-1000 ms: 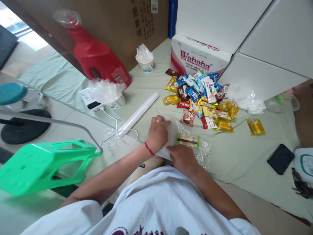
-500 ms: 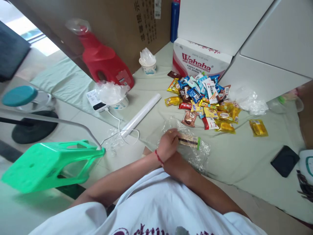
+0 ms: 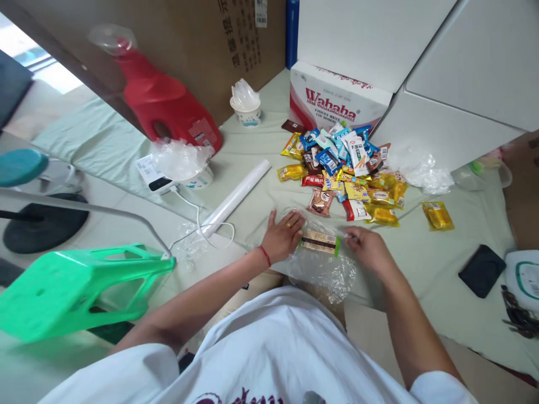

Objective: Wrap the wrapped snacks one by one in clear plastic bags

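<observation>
A snack packet [image 3: 320, 242] with a pale, dark-striped face and green ends lies on a clear plastic bag [image 3: 324, 275] in front of me. My left hand [image 3: 284, 238] rests flat with its fingers stretched out, on the bag at the packet's left end. To the right of the packet, my right hand [image 3: 368, 247] has its fingertips pinched together at the bag's edge, seemingly on the thin film. Just beyond is a pile of small wrapped snacks [image 3: 337, 163] in blue, yellow, brown and red.
Behind the pile stands a Wahaha carton [image 3: 337, 101]. A white roll [image 3: 236, 199] and a cable lie at left, near paper cups [image 3: 248, 112] stuffed with plastic and a red jug [image 3: 168, 101]. A green stool [image 3: 84, 286] is lower left; a black pouch [image 3: 482, 270] lies right.
My hands, crossed over each other before, are now apart. The right one has moved out to the packet's right; the left has opened flat, and the packet shows in full.
</observation>
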Motion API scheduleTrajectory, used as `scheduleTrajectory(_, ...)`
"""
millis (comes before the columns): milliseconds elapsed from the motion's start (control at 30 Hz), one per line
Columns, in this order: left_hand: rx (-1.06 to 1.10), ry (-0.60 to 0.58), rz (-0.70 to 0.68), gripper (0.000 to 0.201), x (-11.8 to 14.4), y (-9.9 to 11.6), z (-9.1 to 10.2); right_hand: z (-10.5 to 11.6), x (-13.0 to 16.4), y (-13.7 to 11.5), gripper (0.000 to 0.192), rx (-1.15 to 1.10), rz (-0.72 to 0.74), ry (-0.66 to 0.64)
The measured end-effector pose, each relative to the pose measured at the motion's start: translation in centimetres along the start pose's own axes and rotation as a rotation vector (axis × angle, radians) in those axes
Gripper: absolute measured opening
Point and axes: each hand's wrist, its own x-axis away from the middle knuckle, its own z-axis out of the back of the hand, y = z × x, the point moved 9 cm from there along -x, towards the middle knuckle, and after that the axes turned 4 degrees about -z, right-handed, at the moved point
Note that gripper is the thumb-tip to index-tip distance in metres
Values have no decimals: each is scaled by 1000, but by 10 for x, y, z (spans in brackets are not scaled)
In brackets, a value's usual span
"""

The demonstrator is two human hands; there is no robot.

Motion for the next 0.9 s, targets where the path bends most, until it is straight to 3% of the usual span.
scheduleTrajectory(100,-32,-92,-89,58,-1,-7,1,28,-36,13,27,-2,-85,11)
scheduleTrajectory(167,-36,-169,-122,69,-3,-12,1,52,-45,12,28,136,-160,174)
scheduleTrajectory(233,-19,-266,-145,78,-4,-17,-1,68,-36,-6,31,251,-147,366)
scheduleTrajectory(300,2,-373,-160,85,-4,-20,-4,53,-21,-39,34,276,32,356)
scheduleTrajectory(400,-3,-502,-166,97,-5,-25,-6,-6,7,-81,44,314,320,72)
scheduleTrajectory(500,-22,-575,-179,107,-6,-29,-5,-43,19,-86,58,376,329,-84)
scheduleTrajectory(767,17,-534,-192,110,-5,-36,-4,-35,17,-60,51,181,218,-19)
scheduleTrajectory(900,55,-470,-227,93,-2,-39,-5,-45,15,-59,52,176,228,-42)
